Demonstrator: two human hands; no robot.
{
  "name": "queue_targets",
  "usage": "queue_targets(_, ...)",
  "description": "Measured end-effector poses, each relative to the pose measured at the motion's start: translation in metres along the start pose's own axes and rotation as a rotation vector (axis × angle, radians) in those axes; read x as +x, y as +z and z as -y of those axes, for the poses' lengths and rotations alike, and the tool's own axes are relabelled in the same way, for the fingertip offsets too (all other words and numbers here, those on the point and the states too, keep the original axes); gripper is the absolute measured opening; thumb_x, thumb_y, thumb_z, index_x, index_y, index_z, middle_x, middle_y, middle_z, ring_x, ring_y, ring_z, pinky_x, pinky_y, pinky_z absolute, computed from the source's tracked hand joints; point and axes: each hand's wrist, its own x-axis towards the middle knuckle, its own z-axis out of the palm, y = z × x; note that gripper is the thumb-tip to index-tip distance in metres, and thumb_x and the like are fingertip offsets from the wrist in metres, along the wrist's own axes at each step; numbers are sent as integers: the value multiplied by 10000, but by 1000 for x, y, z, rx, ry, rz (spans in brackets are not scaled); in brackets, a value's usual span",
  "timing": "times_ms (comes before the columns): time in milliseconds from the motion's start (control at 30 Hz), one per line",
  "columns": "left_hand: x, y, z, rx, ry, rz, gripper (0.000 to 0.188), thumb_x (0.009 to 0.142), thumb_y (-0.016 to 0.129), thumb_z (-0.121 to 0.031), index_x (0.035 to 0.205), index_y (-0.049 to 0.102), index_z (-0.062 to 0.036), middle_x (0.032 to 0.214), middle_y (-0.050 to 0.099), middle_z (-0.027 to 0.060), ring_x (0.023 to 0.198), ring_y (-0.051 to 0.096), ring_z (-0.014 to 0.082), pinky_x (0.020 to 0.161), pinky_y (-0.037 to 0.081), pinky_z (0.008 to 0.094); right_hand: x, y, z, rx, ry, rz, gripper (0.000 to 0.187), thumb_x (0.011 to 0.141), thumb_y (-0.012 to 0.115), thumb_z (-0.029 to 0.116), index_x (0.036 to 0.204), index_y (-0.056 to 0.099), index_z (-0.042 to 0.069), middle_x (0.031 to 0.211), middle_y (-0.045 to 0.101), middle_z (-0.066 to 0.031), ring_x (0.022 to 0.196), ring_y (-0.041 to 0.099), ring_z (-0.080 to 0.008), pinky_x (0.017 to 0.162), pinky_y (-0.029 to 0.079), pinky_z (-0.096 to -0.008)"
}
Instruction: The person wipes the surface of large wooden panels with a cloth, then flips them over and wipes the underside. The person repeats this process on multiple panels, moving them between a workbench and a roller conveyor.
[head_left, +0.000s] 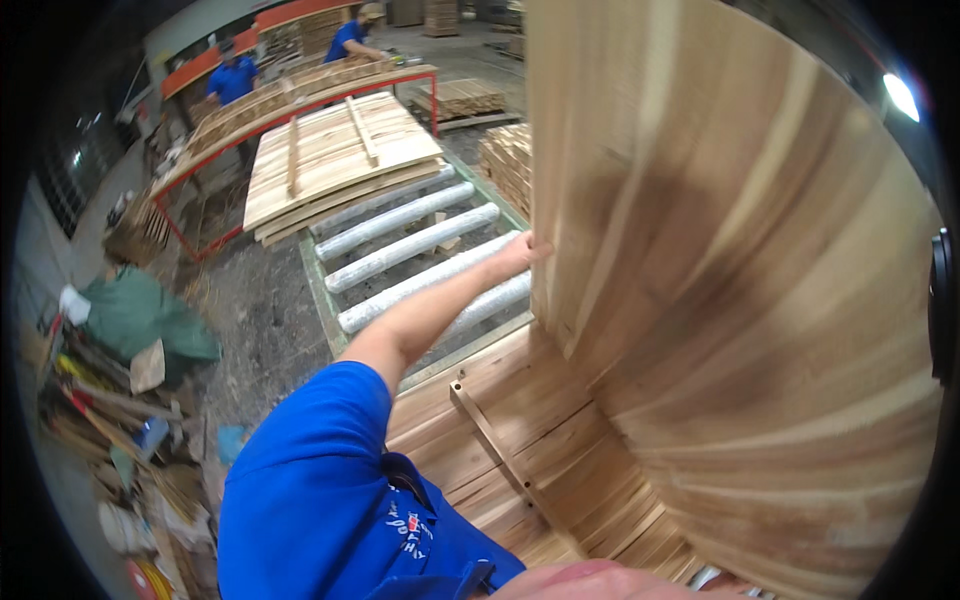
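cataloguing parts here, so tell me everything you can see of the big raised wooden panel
The large panel looks like pale wood with brown streaks and darker patches, perhaps shadows. It stands steeply raised at the right, its top out of view, its lower edge by the wooden surface below. The left hand grips its left edge.

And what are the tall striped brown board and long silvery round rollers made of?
The tall brown board looks wooden, probably unvarnished: streaky grain, no strong shine. The silvery rollers seem metal, perhaps wrapped in plastic: pale, with patchy glints.
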Motion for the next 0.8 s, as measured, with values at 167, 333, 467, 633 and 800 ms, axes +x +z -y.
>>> queue_targets(167,-34,-2,-39,-283,180,-101,629,833,703,-451,1271,514,-40,1193,598,53,1081,548,131,934,436,320,-30,29,22,55,-45,-23,721,951,413,550,1485,253,93,1518,281,-126,1368,297,-299,1126,252,-475)
queue_targets(333,-81,-90,-135,-121,230,-260,580,843,708,-369,1250,507,-9,1164,609,72,1005,578,127,864,483,313,-76,70,59,127,-86,28,714,948,437,535,1483,260,96,1515,287,-124,1360,310,-299,1124,261,-472)
queue_targets(467,-150,-184,-223,-285,338,-268,555,857,702,-366,1238,513,-9,1143,625,79,997,598,141,860,497,328,-122,119,98,198,-126,118,709,945,456,523,1481,266,98,1512,291,-122,1353,320,-298,1122,268,-470)
queue_targets(633,-292,-347,-315,-89,591,-434,567,875,657,-436,1245,525,-27,1167,623,65,1032,605,164,925,472,335,-203,266,140,388,-198,298,678,937,498,474,1483,266,144,1513,272,-139,1348,318,-323,1133,258,-477)
queue_targets(800,-452,-509,-386,-9,792,-660,675,887,568,-556,1331,482,-54,1301,565,56,1207,511,203,1010,413,405,-322,444,211,512,-369,604,660,929,515,449,1469,290,144,1491,312,-133,1345,322,-339,1128,255,-509)
